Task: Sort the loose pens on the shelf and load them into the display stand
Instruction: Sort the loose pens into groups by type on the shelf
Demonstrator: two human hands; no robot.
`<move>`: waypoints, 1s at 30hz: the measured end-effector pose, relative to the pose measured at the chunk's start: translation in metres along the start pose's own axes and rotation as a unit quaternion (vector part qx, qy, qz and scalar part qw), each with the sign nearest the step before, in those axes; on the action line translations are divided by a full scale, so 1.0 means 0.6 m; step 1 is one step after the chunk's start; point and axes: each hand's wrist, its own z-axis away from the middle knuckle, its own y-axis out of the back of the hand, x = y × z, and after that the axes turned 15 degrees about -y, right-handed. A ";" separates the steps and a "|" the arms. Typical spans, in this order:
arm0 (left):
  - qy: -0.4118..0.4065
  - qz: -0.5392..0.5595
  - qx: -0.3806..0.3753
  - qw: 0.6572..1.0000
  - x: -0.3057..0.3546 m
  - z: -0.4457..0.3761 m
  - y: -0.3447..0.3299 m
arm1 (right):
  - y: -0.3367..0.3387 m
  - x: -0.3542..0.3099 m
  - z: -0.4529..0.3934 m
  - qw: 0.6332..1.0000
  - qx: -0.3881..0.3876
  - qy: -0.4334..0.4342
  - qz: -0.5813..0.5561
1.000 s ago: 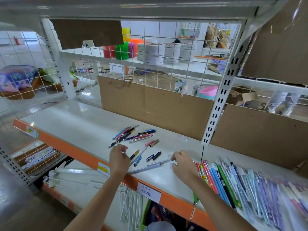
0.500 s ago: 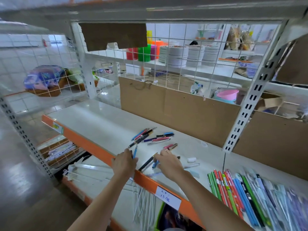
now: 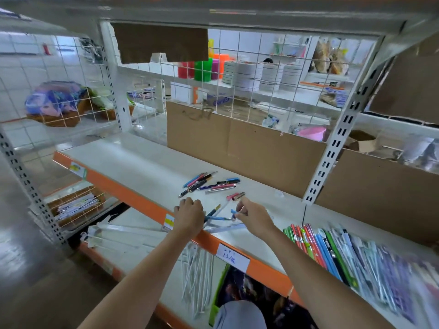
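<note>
Several loose pens [image 3: 209, 182] lie in a small heap on the white shelf [image 3: 133, 160]. A pink cap and a brown one [image 3: 235, 195] lie just in front of the heap. My left hand [image 3: 190, 216] is curled at the orange shelf edge, and a blue pen [image 3: 218, 218] and a dark pen [image 3: 213, 211] stick out from under its fingers. My right hand [image 3: 251, 217] pinches a small blue pen piece [image 3: 233, 211] at the blue pen's other end. A clear pen [image 3: 225, 227] lies below both hands. No display stand is visible.
A row of packaged pens [image 3: 332, 252] fills the shelf at the right. Cardboard [image 3: 249, 148] lines the back, with a white upright post [image 3: 332, 148] beside it. White sticks [image 3: 197, 269] lie on the lower shelf.
The view has swung left. My right hand moved left from the packaged pens to the loose ones and pinched a blue piece. My left hand stayed at the shelf edge.
</note>
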 end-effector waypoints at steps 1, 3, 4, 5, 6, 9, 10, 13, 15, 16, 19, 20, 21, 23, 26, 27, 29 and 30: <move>-0.012 0.001 -0.006 1.000 0.005 0.002 0.000 | 0.007 0.008 0.007 1.000 0.007 -0.009 -0.009; -0.045 -0.014 -0.014 0.999 0.014 0.008 -0.005 | 0.019 0.028 0.023 0.999 0.018 -0.033 -0.031; -0.066 -0.034 -0.019 0.997 0.017 0.012 -0.007 | 0.023 0.039 0.031 0.998 0.023 -0.048 -0.044; -0.084 -0.055 -0.026 0.995 0.019 0.015 -0.008 | 0.025 0.050 0.038 0.996 0.029 -0.062 -0.055; -0.098 -0.070 -0.031 0.992 0.020 0.017 -0.009 | 0.027 0.062 0.047 0.995 0.034 -0.074 -0.063; -0.117 -0.091 -0.043 0.988 0.023 0.021 -0.008 | 0.026 0.093 0.077 0.989 0.031 -0.105 -0.105; -0.121 -0.101 -0.044 0.987 0.025 0.024 -0.005 | 0.021 0.102 0.088 0.986 0.025 -0.118 -0.115; -0.158 -0.160 -0.033 0.974 0.031 0.032 -0.002 | 0.009 0.122 0.114 0.979 0.019 -0.155 -0.130; -0.189 -0.199 -0.037 0.961 0.035 0.035 0.001 | 0.007 0.130 0.126 0.978 0.030 -0.155 -0.138; -0.199 -0.203 -0.045 0.958 0.038 0.036 0.004 | 0.007 0.131 0.130 0.978 0.033 -0.152 -0.138; -0.209 -0.186 -0.065 0.958 0.049 0.035 0.009 | 0.006 0.133 0.141 0.982 0.045 -0.142 -0.118; -0.210 -0.183 -0.072 0.958 0.055 0.035 0.012 | 0.005 0.133 0.143 0.983 0.050 -0.138 -0.113; -0.211 -0.183 -0.079 0.957 0.061 0.036 0.012 | 0.004 0.133 0.146 0.983 0.051 -0.136 -0.111; -0.207 -0.182 -0.089 0.957 0.065 0.035 0.011 | 0.002 0.135 0.149 0.984 0.050 -0.134 -0.107; -0.204 -0.170 -0.089 0.960 0.064 0.029 0.013 | 0.000 0.145 0.150 0.983 0.050 -0.140 -0.111; -0.205 -0.164 -0.093 0.960 0.064 0.027 0.015 | 0.001 0.148 0.149 0.981 0.050 -0.142 -0.119; -0.211 -0.172 -0.102 0.957 0.066 0.027 0.017 | 0.003 0.149 0.147 0.979 0.046 -0.148 -0.132; -0.213 -0.180 -0.104 0.955 0.068 0.028 0.019 | 0.004 0.148 0.146 0.979 0.042 -0.151 -0.132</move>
